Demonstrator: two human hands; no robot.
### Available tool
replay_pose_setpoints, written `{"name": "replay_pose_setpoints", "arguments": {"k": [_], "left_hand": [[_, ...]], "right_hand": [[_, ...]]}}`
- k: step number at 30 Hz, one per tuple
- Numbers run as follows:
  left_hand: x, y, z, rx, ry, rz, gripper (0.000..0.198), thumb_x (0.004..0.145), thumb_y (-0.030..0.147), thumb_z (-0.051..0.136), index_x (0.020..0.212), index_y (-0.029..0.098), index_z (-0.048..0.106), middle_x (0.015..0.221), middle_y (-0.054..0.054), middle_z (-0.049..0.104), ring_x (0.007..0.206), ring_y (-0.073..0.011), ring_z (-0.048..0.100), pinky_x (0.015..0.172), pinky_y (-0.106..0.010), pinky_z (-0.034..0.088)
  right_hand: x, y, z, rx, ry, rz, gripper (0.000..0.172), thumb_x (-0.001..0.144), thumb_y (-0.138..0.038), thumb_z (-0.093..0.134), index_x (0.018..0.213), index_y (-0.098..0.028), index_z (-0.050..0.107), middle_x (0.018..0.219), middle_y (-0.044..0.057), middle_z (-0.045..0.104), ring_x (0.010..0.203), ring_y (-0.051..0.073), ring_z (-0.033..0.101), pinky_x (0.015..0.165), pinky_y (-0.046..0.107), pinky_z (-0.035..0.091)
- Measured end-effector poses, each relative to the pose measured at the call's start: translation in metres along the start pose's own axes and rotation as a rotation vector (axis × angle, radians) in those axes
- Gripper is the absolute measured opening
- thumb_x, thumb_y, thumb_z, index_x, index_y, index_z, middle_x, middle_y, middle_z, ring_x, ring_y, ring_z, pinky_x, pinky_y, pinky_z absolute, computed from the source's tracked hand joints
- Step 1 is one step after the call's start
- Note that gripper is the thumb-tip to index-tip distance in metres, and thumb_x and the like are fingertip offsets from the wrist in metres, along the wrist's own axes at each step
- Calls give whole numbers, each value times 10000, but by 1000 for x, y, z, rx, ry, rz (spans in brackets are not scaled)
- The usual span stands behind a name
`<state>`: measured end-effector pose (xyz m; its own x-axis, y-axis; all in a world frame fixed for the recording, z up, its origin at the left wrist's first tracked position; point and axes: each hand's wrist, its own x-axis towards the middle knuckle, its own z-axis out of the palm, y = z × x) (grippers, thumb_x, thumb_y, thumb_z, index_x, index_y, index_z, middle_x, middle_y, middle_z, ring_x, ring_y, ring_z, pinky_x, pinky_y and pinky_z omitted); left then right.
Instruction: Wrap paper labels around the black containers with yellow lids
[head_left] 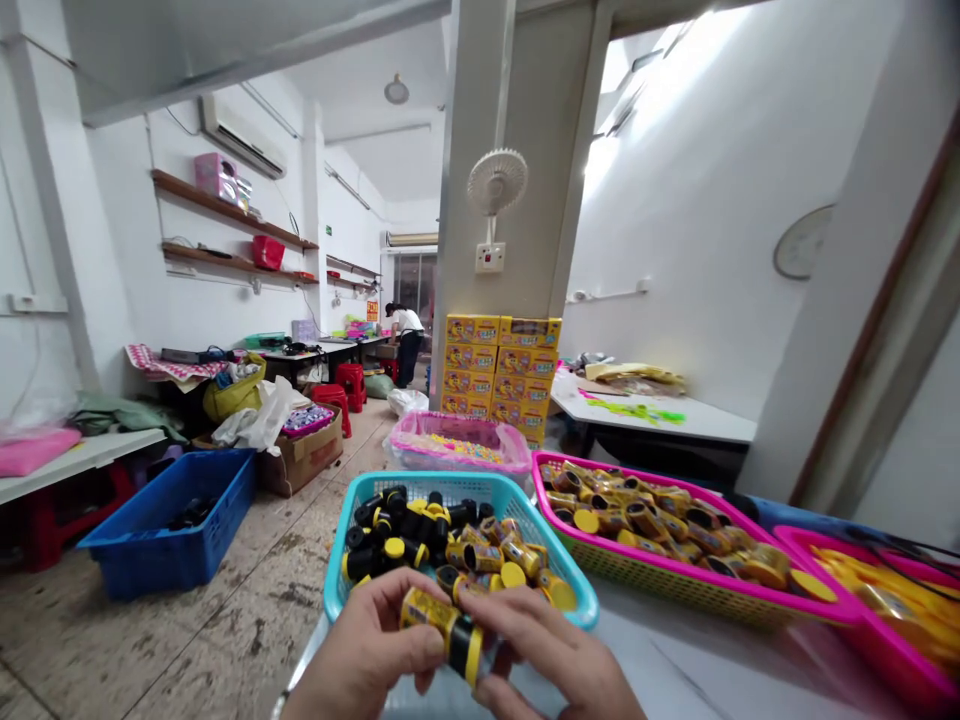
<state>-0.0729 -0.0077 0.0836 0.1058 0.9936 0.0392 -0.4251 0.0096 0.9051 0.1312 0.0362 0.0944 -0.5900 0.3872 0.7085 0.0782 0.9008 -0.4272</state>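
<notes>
My left hand [367, 645] and my right hand [551, 655] are both closed on one small cylinder [442, 622], yellow-labelled with a black band and a yellow end. They hold it low in the view, just in front of a teal basket [341, 575] filled with several black and yellow cylinders. To the right of it, a pink basket [660, 585] holds several more yellow-labelled cylinders.
A second pink basket [900, 660] sits at the far right on the white table [690, 665]. Stacked yellow boxes [501, 375] stand by a pillar. On the floor at left is a blue crate [161, 530]. A person [407, 340] works far back.
</notes>
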Motion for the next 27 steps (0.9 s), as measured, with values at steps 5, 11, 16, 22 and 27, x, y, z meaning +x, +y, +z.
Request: {"name": "replay_pose_setpoints", "arguments": {"k": [5,11,16,22,27], "left_hand": [[-10,6,12,53,85,-1,384,596,285,925,897,141,733,712,-5,660,612,-97,528,558,-220,425],[-19,8,5,19,48,-40,356,640,235,929,935,161,744,827,-12,710,706,-97,598,643,-210,476],[-19,-4,1,34,57,14,346,640,228,934,924,158,749,908,-39,736,849,-148,660,792,-262,530],[-21,-19,-8,-2,21,10,468,758,436,849,1103,168,682,835,-32,693,714,-129,631,619,-226,499],[-30,-21,-13,97,52,-26,327,850,403,773,1028,147,673,724,11,616,592,-66,526,555,-183,431]], "right_hand": [[5,-22,2,-56,134,52,478,775,-50,690,1212,-235,628,1030,46,749,801,143,733,724,215,637],[4,-33,9,-162,174,18,288,850,-89,704,1118,-186,659,983,71,762,862,150,746,796,215,635],[4,-29,21,-194,152,22,234,844,-47,683,1047,-163,678,970,84,750,879,155,743,831,230,627],[3,-15,25,-130,103,34,262,839,-32,676,1060,-172,681,1004,90,733,915,160,735,819,245,624],[-1,-11,32,-109,96,-16,260,819,-23,699,1023,-183,690,962,79,733,863,144,729,773,233,617]]}}
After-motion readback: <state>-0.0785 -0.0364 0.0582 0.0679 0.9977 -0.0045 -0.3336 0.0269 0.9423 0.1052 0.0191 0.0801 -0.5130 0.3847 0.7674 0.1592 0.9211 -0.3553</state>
